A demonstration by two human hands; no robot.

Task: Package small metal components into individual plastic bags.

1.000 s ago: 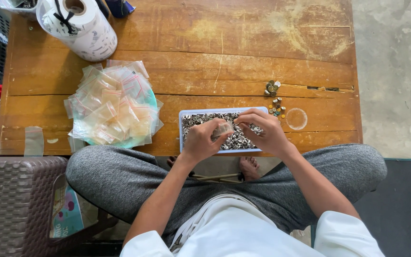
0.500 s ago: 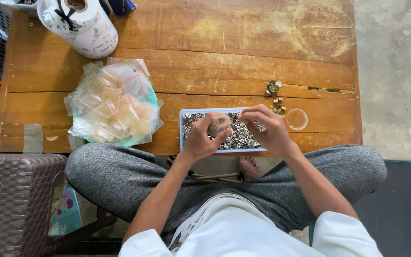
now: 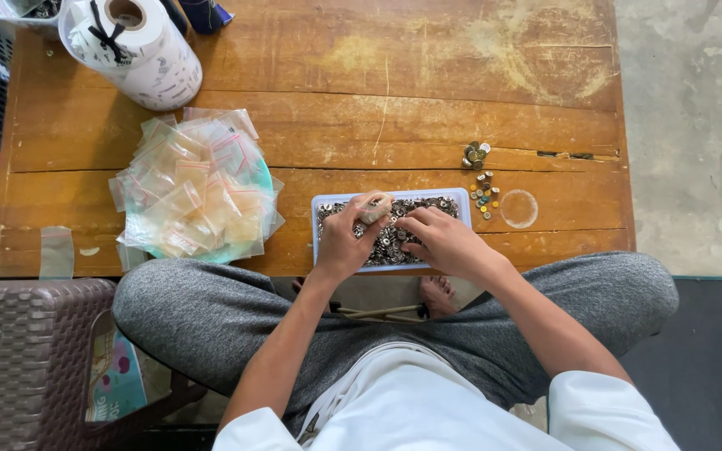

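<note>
1. Fingers (image 3: 371, 209) of the left hand (image 3: 346, 242) pinched on a small clear bag (image 3: 375, 206) over the tray (image 3: 321, 203); right hand (image 3: 444, 242) fingertips together among the metal pieces (image 3: 388, 242).
2. Risk, judged: pieces bouncing off the tray's near edge, which overhangs the lap.
3. Count: one tray, one pile of bags (image 3: 198, 188) left of it, one tape roll (image 3: 131, 50) beyond; loose pieces (image 3: 482, 192) right, uncountable.

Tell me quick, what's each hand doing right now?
Left hand: closed on a small clear bag over the tray.
Right hand: fingers down in the tray's small metal pieces; its grip cannot be told.
</note>
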